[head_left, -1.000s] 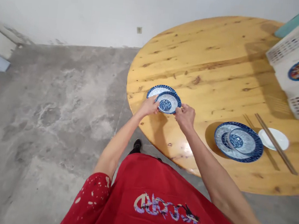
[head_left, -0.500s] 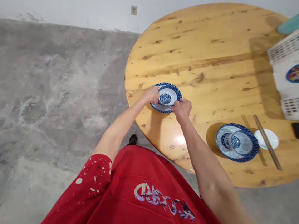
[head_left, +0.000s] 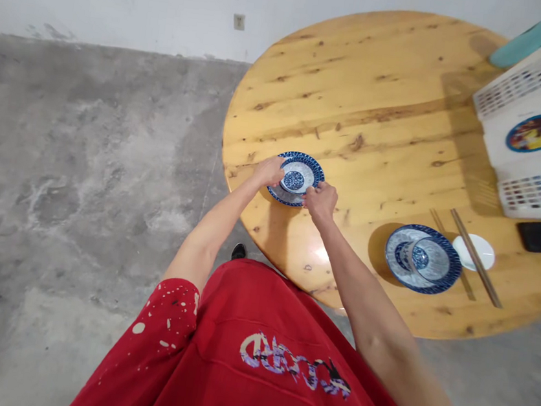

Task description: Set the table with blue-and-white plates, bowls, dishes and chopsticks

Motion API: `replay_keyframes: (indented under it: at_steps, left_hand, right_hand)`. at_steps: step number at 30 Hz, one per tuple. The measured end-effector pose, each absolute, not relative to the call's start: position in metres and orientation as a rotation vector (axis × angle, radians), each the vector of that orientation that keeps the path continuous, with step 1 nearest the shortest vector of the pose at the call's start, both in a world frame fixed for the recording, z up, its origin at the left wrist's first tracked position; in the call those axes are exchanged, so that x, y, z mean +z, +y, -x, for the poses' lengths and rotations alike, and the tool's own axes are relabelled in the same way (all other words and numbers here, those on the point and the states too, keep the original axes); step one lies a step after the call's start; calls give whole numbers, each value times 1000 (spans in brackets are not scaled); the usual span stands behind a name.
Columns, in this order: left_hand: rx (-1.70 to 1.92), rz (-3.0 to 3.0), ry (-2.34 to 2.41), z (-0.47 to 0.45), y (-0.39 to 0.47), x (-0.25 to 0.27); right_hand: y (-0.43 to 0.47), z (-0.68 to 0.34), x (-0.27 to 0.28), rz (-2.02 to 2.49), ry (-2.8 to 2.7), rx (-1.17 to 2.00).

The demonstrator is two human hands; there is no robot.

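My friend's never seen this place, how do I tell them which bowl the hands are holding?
Find the big wooden table and go to its left end in the picture. There, between the left hand and the right hand, a small blue-and-white bowl is held over a blue-rimmed plate. Unlike the similar bowl near the chopsticks, this one has a hand at each side.

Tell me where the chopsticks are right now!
In the head view, the chopsticks lie at the right, across the small white dish, just right of the blue-and-white plate that has a bowl on it.
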State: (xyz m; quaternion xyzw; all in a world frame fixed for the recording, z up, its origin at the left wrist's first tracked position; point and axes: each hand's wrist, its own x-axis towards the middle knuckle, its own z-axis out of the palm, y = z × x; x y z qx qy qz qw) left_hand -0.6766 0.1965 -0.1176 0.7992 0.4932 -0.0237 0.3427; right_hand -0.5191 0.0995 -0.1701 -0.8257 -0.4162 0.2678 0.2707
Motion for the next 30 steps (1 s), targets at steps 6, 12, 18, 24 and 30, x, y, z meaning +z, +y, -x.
replay_keyframes:
  at_steps: [6,12,18,24,30]
  left_hand:
    - [-71,-2108,1285,676,198,-116]
    - [-49,-2118,1309,677,197,-116]
    - [-38,-2087,1313,678,194,-116]
    - [-55,-2090,1325,676,193,-114]
    - [-35,-2094,1328,674,195,-118]
  right_hand:
    - [98,526,-158,2208,-963,793]
    - [96,528,-154,2184,-952,821]
    - [95,526,-157,2131,-958,840]
    - [97,525,-156,2092,-898,893]
    - [97,526,-153,2102,-888,884]
